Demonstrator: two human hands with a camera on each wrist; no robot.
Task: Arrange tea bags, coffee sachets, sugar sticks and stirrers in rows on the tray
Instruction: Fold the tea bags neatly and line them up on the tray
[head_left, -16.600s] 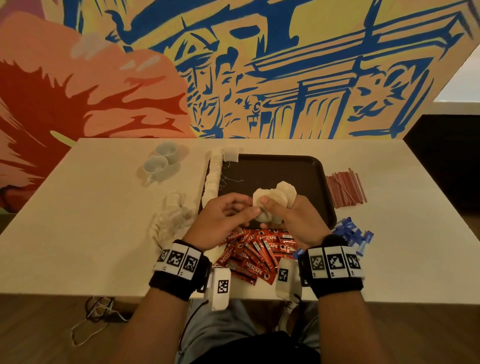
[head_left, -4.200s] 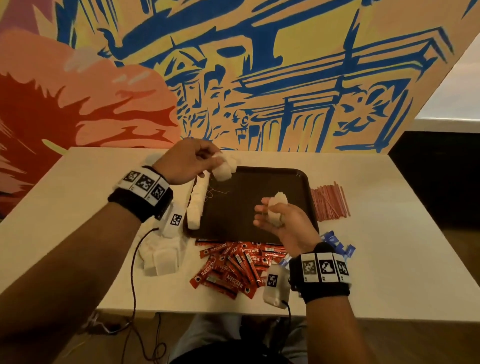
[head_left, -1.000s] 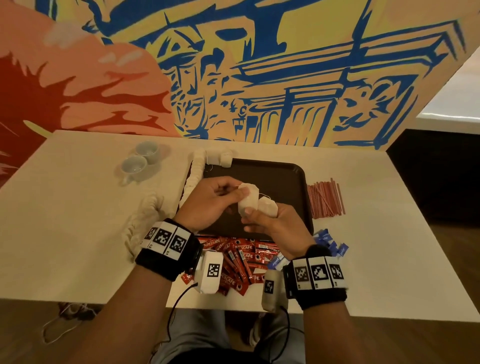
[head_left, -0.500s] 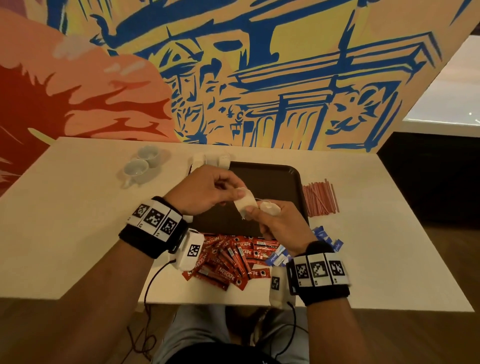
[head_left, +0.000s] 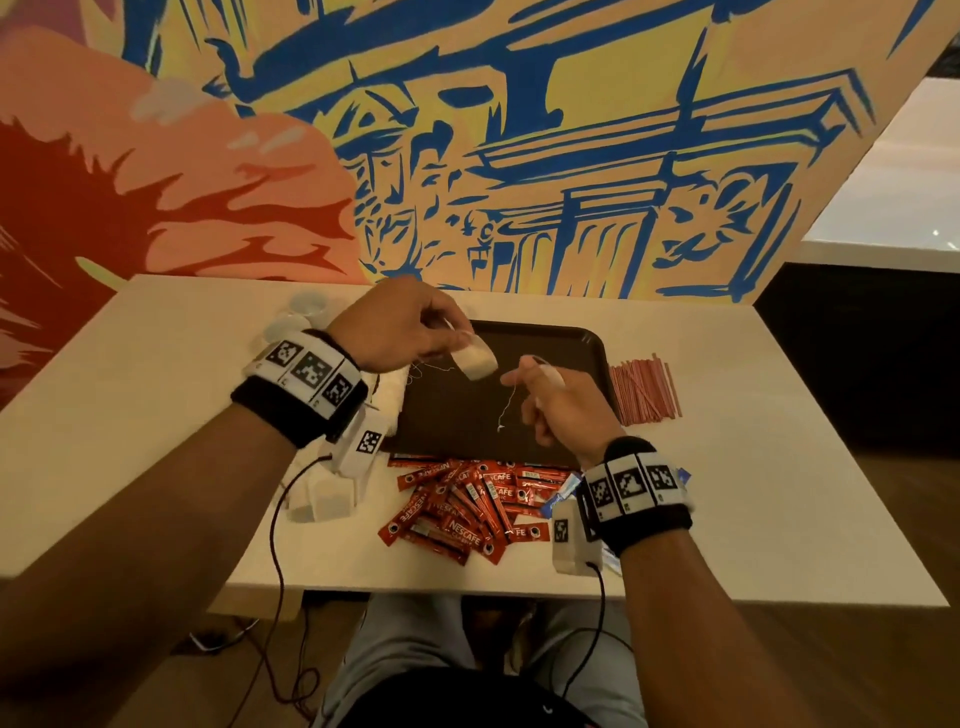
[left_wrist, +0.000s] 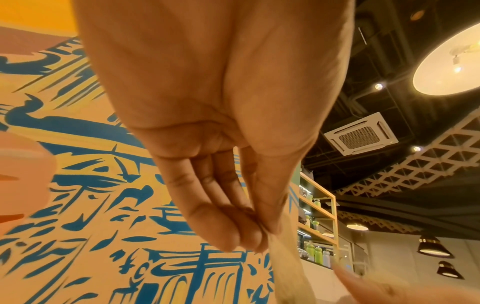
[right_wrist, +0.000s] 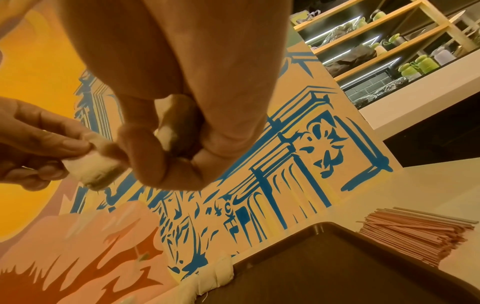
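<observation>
My left hand (head_left: 415, 332) pinches a white tea bag (head_left: 474, 359) above the far left part of the dark tray (head_left: 587, 343); its string trails off to the left. My right hand (head_left: 556, 400) hovers over the tray's middle with fingers curled round another tea bag (right_wrist: 166, 133), a thin string (head_left: 506, 405) dangling from it. A row of tea bags (right_wrist: 215, 275) lines the tray's left edge. Red coffee sachets (head_left: 457, 509) lie heaped in front of the tray. Red stirrers (head_left: 644, 389) lie to its right. Blue sugar sticks (head_left: 563, 493) peek out by my right wrist.
More loose tea bags (head_left: 322, 499) sit on the white table (head_left: 156, 415) left of the sachets. Two small cups (head_left: 291, 322) stand behind my left wrist, mostly hidden. A painted wall (head_left: 467, 156) rises at the table's far edge. Cables hang off the near edge.
My hands have separated. The left hand has carried one tea bag up and to the left, away from the right hand, which keeps the other tea bag over the tray.
</observation>
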